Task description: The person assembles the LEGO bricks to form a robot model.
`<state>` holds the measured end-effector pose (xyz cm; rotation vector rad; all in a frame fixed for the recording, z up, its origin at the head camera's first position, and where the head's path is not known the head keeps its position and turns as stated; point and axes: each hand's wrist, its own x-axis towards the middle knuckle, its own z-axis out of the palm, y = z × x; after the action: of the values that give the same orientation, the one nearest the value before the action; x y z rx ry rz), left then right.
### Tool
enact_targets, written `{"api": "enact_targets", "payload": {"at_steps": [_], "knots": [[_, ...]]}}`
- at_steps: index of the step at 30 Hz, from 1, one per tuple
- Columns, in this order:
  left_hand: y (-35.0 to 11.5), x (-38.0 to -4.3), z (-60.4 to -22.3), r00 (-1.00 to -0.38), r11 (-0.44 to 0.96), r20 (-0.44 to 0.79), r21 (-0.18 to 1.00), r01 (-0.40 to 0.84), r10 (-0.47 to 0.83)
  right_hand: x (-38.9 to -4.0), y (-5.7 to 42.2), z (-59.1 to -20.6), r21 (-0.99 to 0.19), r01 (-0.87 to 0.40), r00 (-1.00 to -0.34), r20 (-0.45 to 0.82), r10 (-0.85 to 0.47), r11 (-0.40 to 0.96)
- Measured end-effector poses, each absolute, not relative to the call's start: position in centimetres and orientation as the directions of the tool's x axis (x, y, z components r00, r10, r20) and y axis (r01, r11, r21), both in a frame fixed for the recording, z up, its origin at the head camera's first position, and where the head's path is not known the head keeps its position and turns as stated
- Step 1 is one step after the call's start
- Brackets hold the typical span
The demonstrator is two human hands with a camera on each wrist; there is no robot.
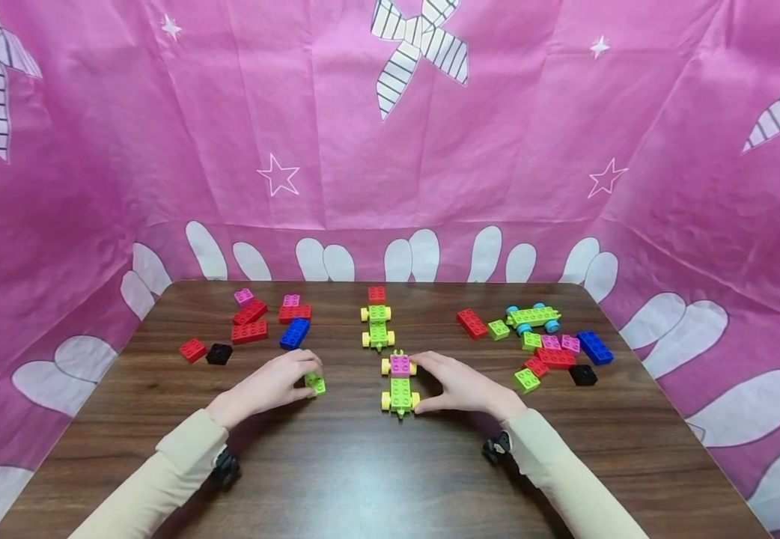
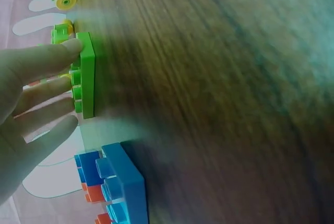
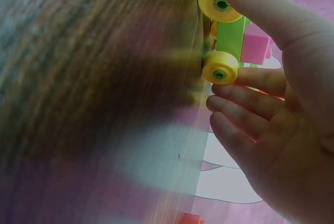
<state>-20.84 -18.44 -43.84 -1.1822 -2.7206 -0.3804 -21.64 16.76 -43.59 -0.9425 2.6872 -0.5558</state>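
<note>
A pink curtain (image 1: 336, 172) is noted behind the brown tabletop (image 1: 356, 479). The green brick (image 1: 317, 383), at 9 o'clock from the yellow-wheeled car (image 1: 400, 386), is pinched by the left hand (image 1: 274, 382); the car is touched by the right hand (image 1: 460, 385), its fingers spread. Green hubs (image 3: 219, 74) are revealed by the wrist views only.

Pink cloth (image 1: 349, 172) hangs behind the brown table (image 1: 296, 486).

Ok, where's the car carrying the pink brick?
In the head view, the pink-topped car is near centre, touched by the right hand on its right side, the other yellow-wheeled car just beyond.
</note>
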Motion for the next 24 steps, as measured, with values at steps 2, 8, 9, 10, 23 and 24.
{"api": "enact_targets", "payload": {"at_steps": [2,8,9,10,23,24], "knots": [[-18.38,-20.85,-43.87,-0.678,0.652,0.236,0.190,0.734,0.696,-21.61,16.77,-43.58,-0.432,-0.542,-0.766,-0.101,-0.635,0.721],[-18.46,-20.90,-43.83,-0.755,0.729,0.183,0.198,0.656,0.630,-21.58,16.77,-43.63,-0.425,-0.542,-0.767,-0.100,-0.633,0.724],[-18.44,-20.95,-43.82,-0.758,0.732,0.173,0.198,0.652,0.629,-21.59,16.77,-43.64,-0.424,-0.543,-0.768,-0.100,-0.633,0.725],[-18.40,-21.02,-43.85,-0.755,0.728,0.167,0.197,0.656,0.635,-21.59,16.77,-43.64,-0.423,-0.543,-0.768,-0.100,-0.633,0.726],[-17.68,-21.43,-43.89,-0.751,0.731,0.168,0.169,0.661,0.639,-21.65,16.72,-43.66,-0.411,-0.575,-0.752,-0.075,-0.654,0.708],[-17.65,-21.41,-43.78,-0.746,0.729,0.168,0.162,0.665,0.644,-21.67,16.71,-43.67,-0.408,-0.576,-0.753,-0.073,-0.654,0.708]]}}
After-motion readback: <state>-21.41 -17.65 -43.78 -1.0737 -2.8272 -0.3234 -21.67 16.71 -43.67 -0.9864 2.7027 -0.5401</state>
